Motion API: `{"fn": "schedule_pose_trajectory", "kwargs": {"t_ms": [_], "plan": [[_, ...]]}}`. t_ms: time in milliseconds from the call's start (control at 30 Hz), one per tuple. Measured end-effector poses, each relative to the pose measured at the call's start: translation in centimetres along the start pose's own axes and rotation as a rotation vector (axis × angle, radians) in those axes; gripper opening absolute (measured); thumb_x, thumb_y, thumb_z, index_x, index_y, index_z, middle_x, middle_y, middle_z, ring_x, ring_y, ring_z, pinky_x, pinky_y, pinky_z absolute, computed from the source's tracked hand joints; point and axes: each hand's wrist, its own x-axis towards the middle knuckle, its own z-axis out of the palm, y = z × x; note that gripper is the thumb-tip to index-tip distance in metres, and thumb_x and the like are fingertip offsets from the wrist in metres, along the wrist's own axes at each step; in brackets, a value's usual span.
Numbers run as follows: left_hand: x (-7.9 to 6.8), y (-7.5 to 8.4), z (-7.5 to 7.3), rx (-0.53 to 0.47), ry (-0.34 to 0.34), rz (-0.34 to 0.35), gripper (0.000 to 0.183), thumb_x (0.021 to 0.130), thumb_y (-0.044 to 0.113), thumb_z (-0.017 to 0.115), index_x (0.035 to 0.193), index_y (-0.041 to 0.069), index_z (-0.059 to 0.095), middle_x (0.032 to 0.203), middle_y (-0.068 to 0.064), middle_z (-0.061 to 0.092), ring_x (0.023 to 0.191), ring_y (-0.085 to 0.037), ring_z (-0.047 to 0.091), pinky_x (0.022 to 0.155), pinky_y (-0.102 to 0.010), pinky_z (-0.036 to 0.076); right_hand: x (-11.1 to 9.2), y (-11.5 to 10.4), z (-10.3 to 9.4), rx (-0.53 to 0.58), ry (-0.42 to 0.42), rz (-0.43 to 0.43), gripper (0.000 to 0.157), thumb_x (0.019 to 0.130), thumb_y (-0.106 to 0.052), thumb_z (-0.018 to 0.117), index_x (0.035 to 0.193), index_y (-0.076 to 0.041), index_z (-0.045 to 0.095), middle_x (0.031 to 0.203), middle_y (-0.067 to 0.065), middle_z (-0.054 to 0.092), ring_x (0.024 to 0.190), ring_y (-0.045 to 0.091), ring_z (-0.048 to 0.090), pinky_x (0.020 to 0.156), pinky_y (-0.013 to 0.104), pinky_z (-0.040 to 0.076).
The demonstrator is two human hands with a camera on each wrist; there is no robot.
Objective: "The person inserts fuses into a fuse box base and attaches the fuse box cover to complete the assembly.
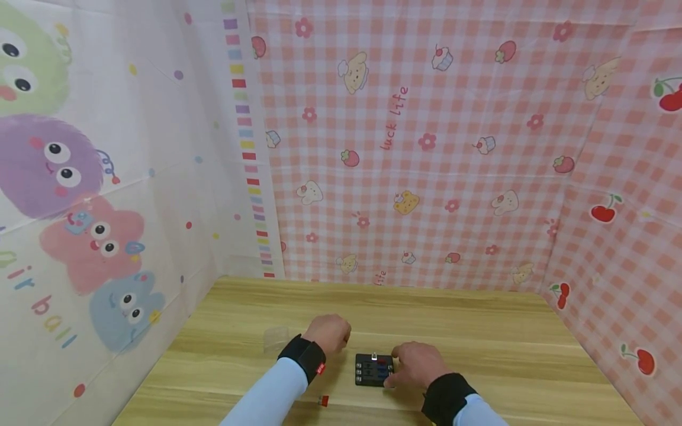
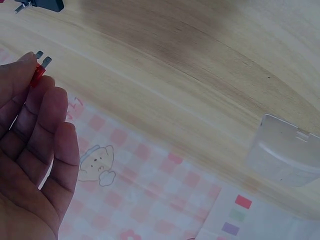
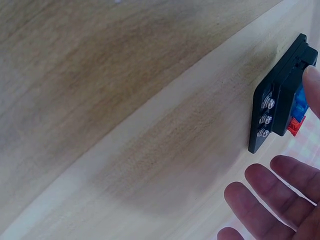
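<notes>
In the left wrist view, my left hand (image 2: 35,135) pinches a red blade fuse (image 2: 37,74) between thumb and forefinger, its two metal prongs sticking out. That hand (image 1: 327,333) hovers left of and slightly beyond a black fuse box (image 1: 366,379) in the head view. Several blue fuses (image 3: 299,105) and a red fuse (image 3: 295,126) sit in the box, and metal screw terminals line its edges. My right hand (image 1: 421,365) is at the box's right side with its fingers extended and the thumb over that edge; whether the thumb touches is unclear.
A clear plastic cover (image 1: 275,339) lies on the wooden table (image 1: 479,319) left of my left hand. A small red piece (image 1: 324,401), perhaps another fuse, lies near the front beside the left forearm. Patterned cloth (image 1: 426,177) encloses the back and sides.
</notes>
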Motion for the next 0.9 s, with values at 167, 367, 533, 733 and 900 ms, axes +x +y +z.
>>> {"fn": "schedule_pose_trajectory", "kwargs": {"t_ms": [167, 367, 533, 733, 900], "plan": [[0.1, 0.0, 0.0, 0.009, 0.015, 0.017, 0.017, 0.083, 0.012, 0.079, 0.071, 0.017, 0.068, 0.066, 0.009, 0.056, 0.061, -0.009, 0.049, 0.060, -0.027, 0.046, 0.1, -0.3, -0.1, 0.020, -0.020, -0.004, 0.059, 0.069, -0.043, 0.088, 0.112, -0.007, 0.071, 0.101, 0.006, 0.069, 0.087, 0.023, 0.058, 0.089, 0.051, 0.046], [0.0, 0.4, -0.8, 0.006, 0.020, 0.024, 0.015, 0.084, 0.013, 0.078, 0.073, 0.016, 0.069, 0.067, 0.009, 0.058, 0.061, -0.009, 0.049, 0.061, -0.026, 0.046, 0.5, -0.3, -0.1, -0.006, -0.010, -0.031, 0.058, 0.069, -0.044, 0.088, 0.111, -0.007, 0.071, 0.098, 0.003, 0.068, 0.083, 0.020, 0.058, 0.085, 0.048, 0.047], [0.2, 0.8, -1.2, 0.004, 0.000, 0.020, 0.015, 0.085, 0.015, 0.078, 0.074, 0.017, 0.070, 0.067, 0.009, 0.058, 0.061, -0.009, 0.049, 0.061, -0.026, 0.046, 0.5, -0.4, 0.1, -0.032, 0.003, -0.060, 0.059, 0.069, -0.045, 0.088, 0.110, -0.008, 0.071, 0.095, 0.002, 0.068, 0.081, 0.018, 0.058, 0.081, 0.045, 0.048], [0.5, 1.1, -1.1, 0.001, -0.012, 0.025, 0.015, 0.086, 0.016, 0.077, 0.073, 0.018, 0.069, 0.067, 0.010, 0.057, 0.061, -0.008, 0.048, 0.061, -0.025, 0.046, 0.6, -0.7, 0.1, -0.055, 0.013, -0.085, 0.057, 0.068, -0.044, 0.089, 0.109, -0.008, 0.072, 0.091, 0.000, 0.067, 0.077, 0.017, 0.057, 0.078, 0.042, 0.048], [0.7, 1.2, -1.1, -0.015, -0.013, 0.041, 0.015, 0.086, 0.016, 0.077, 0.074, 0.019, 0.069, 0.067, 0.010, 0.057, 0.062, -0.008, 0.048, 0.061, -0.025, 0.045, 0.7, -0.9, 0.1, -0.062, 0.010, -0.096, 0.055, 0.068, -0.043, 0.089, 0.107, -0.009, 0.072, 0.089, -0.001, 0.066, 0.077, 0.016, 0.056, 0.077, 0.042, 0.048]]}}
